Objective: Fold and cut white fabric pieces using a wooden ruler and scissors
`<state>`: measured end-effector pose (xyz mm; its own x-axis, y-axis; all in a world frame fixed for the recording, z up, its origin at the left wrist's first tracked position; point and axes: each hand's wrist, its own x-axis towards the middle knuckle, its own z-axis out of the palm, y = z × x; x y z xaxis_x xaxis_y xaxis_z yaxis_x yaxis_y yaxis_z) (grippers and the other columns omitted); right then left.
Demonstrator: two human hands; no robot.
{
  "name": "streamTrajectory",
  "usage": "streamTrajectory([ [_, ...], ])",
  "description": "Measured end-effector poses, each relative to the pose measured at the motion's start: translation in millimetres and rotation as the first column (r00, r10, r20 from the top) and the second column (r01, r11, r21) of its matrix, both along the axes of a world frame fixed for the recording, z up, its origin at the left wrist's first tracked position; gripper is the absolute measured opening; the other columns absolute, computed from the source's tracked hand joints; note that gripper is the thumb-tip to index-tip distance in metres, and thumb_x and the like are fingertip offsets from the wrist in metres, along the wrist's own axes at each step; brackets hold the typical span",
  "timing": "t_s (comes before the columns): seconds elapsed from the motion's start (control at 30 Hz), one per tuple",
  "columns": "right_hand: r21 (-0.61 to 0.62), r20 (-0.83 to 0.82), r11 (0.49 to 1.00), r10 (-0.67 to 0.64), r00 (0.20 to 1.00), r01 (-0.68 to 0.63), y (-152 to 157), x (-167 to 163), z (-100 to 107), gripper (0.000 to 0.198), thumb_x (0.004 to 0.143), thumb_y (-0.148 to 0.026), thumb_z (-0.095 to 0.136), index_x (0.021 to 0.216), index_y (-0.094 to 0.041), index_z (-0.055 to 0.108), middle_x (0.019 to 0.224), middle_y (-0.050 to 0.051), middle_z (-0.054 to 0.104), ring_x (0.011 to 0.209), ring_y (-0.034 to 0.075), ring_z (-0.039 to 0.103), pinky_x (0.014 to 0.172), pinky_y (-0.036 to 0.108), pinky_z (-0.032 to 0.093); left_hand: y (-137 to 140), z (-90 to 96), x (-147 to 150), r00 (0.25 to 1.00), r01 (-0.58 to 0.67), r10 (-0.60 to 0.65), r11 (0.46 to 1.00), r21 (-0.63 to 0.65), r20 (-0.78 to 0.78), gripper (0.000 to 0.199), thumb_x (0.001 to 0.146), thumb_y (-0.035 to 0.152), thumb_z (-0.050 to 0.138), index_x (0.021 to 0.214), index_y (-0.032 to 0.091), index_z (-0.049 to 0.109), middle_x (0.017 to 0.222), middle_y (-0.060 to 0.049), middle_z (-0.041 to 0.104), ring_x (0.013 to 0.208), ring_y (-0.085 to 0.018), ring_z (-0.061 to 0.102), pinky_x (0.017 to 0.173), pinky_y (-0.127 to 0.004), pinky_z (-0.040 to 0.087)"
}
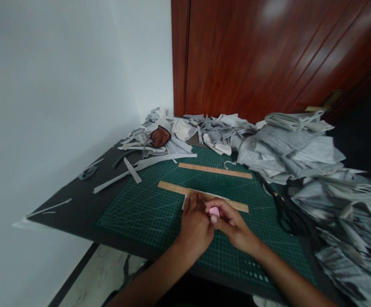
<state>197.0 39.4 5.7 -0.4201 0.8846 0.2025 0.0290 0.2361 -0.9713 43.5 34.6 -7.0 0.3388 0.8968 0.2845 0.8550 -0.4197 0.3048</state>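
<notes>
My left hand (194, 224) lies with its fingers stretched out, pressing on a wooden ruler (172, 186) near the middle of the green cutting mat (134, 213). Under that ruler is a small white piece of cloth (184, 202), mostly covered by the hand and the ruler. Close beside it, my right hand (231, 224) is closed in a pinch around a pink piece of tailor's chalk (214, 211), held at the ruler's near edge. Its tip is hidden by the fingers. A second wooden ruler (215, 170) lies farther back on the mat.
Black-handled scissors (284, 209) lie at the mat's right edge, by stacked grey cloth (287, 149). Scraps (217, 128) and a dark red-brown piece (160, 136) lie at the back. Pale strips (115, 182) lie left. A white wall (76, 85) and wooden door (252, 55) border the table.
</notes>
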Motion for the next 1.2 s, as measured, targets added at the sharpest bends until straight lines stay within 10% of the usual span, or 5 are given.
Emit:
streamTrajectory([
  [0.33,-0.051,-0.239,0.997,-0.068,0.969,0.058,-13.6,-25.8,-1.3,0.025,0.098,-0.036,0.066,0.122,-0.033,0.059,0.094,0.000,0.070,0.067,0.015,0.066,0.067,0.031,0.057,0.9,-26.5,0.1,0.998,-0.034,0.026,0.985,0.168,0.048,0.051,0.093,0.027,0.057,0.143,0.014,0.054,0.151,-0.020,0.052,0.144,-0.037,0.043,0.118,-0.059,0.038],
  [0.57,-0.051,-0.117,0.997,-0.067,0.991,0.062,-39.9,-37.8,0.1,0.020,0.100,-0.042,0.061,0.117,-0.030,0.065,0.082,0.002,0.073,0.074,0.020,0.070,0.071,0.036,0.057,5.2,-55.1,-2.3,1.000,0.004,-0.006,0.915,0.403,0.002,0.059,0.095,0.037,0.057,0.146,0.009,0.047,0.147,-0.022,0.055,0.148,-0.040,0.037,0.116,-0.061,0.039],
  [0.8,-0.107,-0.077,0.990,0.088,0.993,-0.096,-29.2,-31.0,20.4,0.030,0.102,-0.045,0.059,0.126,-0.028,0.063,0.098,0.004,0.075,0.089,0.019,0.073,0.087,0.039,0.060,3.2,-62.8,8.3,0.996,-0.073,0.087,0.942,0.327,-0.028,0.058,0.095,0.034,0.057,0.148,0.012,0.047,0.152,-0.020,0.051,0.148,-0.039,0.038,0.119,-0.061,0.037],
  [1.0,-0.091,0.013,0.993,0.077,0.997,-0.076,-2.0,-29.1,30.4,0.039,0.104,-0.055,0.047,0.110,-0.023,0.069,0.091,0.004,0.073,0.073,0.017,0.070,0.076,0.036,0.061,1.2,-41.4,7.8,1.000,-0.010,0.009,0.974,0.225,0.005,0.053,0.095,0.037,0.056,0.144,0.017,0.057,0.148,-0.018,0.057,0.142,-0.040,0.047,0.118,-0.064,0.037],
  [1.2,0.298,0.316,0.955,-0.109,0.942,0.011,48.0,-35.3,35.2,0.047,0.106,-0.052,0.043,0.082,-0.022,0.070,0.085,0.005,0.068,0.088,0.021,0.064,0.084,0.036,0.053,-1.2,-5.2,5.1,0.999,-0.028,0.026,0.998,0.061,0.047,0.092,0.079,0.066,0.074,0.146,0.007,0.052,0.148,-0.025,0.055,0.142,-0.045,0.045,0.118,-0.064,0.034],
])
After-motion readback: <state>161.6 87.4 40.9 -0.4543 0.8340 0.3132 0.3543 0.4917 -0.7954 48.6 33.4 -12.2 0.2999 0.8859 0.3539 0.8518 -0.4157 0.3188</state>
